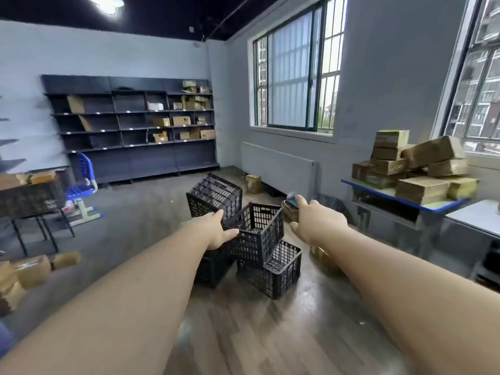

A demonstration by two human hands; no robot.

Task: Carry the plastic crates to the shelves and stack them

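Observation:
Several black plastic crates lie piled on the wooden floor in the middle of the room. The top crate [257,231] sits tilted on two lower crates [273,269], and another crate [213,196] lies on its side behind. My left hand [216,230] is at the tilted crate's left corner, thumb on the near rim and fingers spread behind it, not closed. My right hand [316,223] hovers open just right of that crate, apart from it. The dark shelves [130,125] stand along the far wall, partly filled with cardboard boxes.
A blue-edged table [405,203] stacked with wrapped boxes stands at the right under a window. A blue chair [81,185] and a dark table [29,201] are at the left. Loose boxes [29,272] lie near left, and one box [253,182] by the radiator.

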